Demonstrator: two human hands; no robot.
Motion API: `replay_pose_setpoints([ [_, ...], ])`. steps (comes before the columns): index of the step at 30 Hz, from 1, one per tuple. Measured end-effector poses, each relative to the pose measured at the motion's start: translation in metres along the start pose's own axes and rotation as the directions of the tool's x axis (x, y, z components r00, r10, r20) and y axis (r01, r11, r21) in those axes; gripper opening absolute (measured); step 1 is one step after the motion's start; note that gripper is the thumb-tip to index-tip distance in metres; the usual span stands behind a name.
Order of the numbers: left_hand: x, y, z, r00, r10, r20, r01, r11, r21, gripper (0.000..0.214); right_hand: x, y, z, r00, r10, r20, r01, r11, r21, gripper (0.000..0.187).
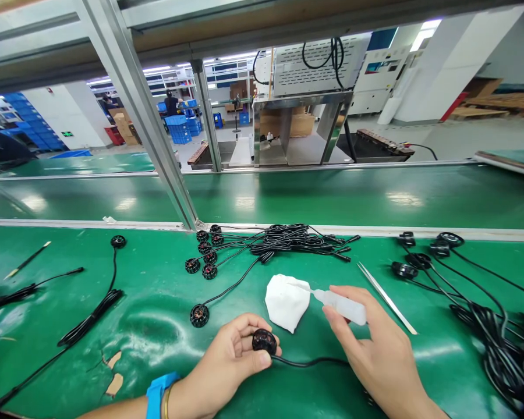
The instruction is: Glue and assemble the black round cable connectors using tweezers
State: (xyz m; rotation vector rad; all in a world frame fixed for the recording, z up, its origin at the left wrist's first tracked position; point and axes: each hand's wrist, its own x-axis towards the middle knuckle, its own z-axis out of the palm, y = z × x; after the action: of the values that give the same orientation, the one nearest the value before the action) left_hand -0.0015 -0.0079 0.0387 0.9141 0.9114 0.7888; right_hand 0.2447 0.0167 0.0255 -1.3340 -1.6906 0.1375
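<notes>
My left hand (240, 352) is closed around a small round black cabled part (264, 341), its open face turned up toward me. The part's black cable (310, 363) runs right and passes behind my right hand (375, 343). Between the thumb and fingers of that hand is a small translucent squeeze bottle (343, 306). Its thin nozzle points left, with the tip over or against a folded white cloth or tissue (288, 302); I cannot tell whether it touches. A similar round black part (199, 315) lies on the green mat just left of the cloth.
Beyond the cloth lies a bundle of black cables (288, 241) with several round ends. White tweezers (386, 298) rest right of my right hand. More coiled cables (484, 331) fill the right side. A metal post (144, 116) rises behind the mat; a thin stick (28, 260) lies far left.
</notes>
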Motion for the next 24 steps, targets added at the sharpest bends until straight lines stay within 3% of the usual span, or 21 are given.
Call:
replay_pose_setpoints([
  [2, 0.000, -0.001, 0.001, 1.000, 0.009, -0.012, -0.009, 1.000, -0.012, 0.032, 0.000, -0.001, -0.003, 0.984, 0.180, 0.005, -0.180, 0.981, 0.074, 0.025],
  [5, -0.001, -0.004, 0.003, 0.999, 0.027, -0.040, -0.028, 0.999, -0.018, 0.032, 0.000, 0.000, -0.008, 0.919, 0.388, 0.072, -0.394, 0.893, 0.220, 0.035],
  [7, -0.001, -0.006, 0.003, 0.996, 0.065, -0.060, -0.066, 0.998, -0.015, 0.031, 0.001, 0.000, -0.011, 0.882, 0.456, 0.116, -0.469, 0.837, 0.282, 0.039],
  [10, -0.002, -0.010, 0.003, 0.990, 0.120, -0.077, -0.121, 0.993, -0.016, 0.029, -0.001, -0.003, -0.014, 0.863, 0.481, 0.157, -0.506, 0.810, 0.298, 0.040],
  [13, -0.003, -0.013, 0.004, 0.988, 0.133, -0.083, -0.134, 0.991, -0.015, 0.026, -0.004, -0.009, -0.017, 0.910, 0.378, 0.167, -0.411, 0.871, 0.270, 0.031],
  [17, -0.003, -0.015, 0.004, 0.988, 0.139, -0.071, -0.140, 0.990, -0.008, 0.024, -0.005, -0.017, -0.018, 0.988, 0.110, 0.104, -0.134, 0.954, 0.267, 0.015],
  [20, -0.003, -0.015, 0.004, 0.988, 0.138, -0.065, -0.138, 0.990, -0.003, 0.024, -0.004, -0.020, -0.017, 0.997, -0.013, 0.075, -0.010, 0.955, 0.296, 0.009],
  [24, -0.003, -0.014, 0.004, 0.990, 0.127, -0.065, -0.128, 0.992, -0.006, 0.024, -0.005, -0.021, -0.014, 0.993, -0.075, 0.094, 0.040, 0.942, 0.333, 0.006],
])
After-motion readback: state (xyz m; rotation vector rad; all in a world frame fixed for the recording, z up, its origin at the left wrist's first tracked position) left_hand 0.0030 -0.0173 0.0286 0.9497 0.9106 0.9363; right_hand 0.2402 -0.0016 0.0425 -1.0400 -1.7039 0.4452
